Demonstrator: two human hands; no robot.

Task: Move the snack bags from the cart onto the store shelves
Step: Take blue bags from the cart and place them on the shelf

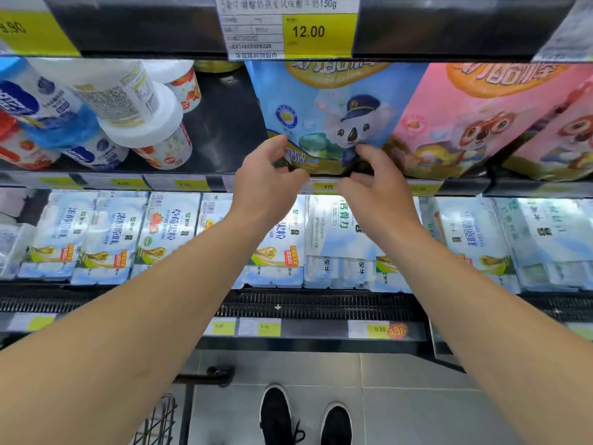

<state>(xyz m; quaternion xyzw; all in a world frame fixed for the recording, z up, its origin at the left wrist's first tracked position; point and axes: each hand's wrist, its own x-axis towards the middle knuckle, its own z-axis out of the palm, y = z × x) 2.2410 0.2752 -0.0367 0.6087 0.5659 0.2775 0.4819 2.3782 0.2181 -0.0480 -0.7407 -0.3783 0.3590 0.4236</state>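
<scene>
**Both hands on the blue bag at the shelf edge**

Head view. Two bare forearms reach up and forward to the middle shelf (205, 184). The blue bag (324, 114), printed with a koala in a cap, stands upright on that shelf, its lower edge at the front lip. The left hand (268, 178) has its fingers curled at the bag's lower left corner, thumb and fingertips touching the foil there; it seems to pinch the corner. The right hand (375, 184) is curled at the lower right part of the same bag, thumb on the front, fingers bent under the bottom edge; whether they truly grip is hard to tell.

Just to the right of the blue bag, touching it, stands a pink bag (475, 123) of the same kind, with another pink one behind its right side. To the left, well apart across a bare dark patch of shelf, lie white bottles (128, 101), tipped on their sides and piled.

Above, a price tag (319, 32) reads 12.00. The shelf below holds rows of pale blue multipacks (109, 236). At the bottom: grey floor tiles, two black shoes (277, 415), and a wire corner of the cart (160, 419) at lower left, its contents out of view.
</scene>
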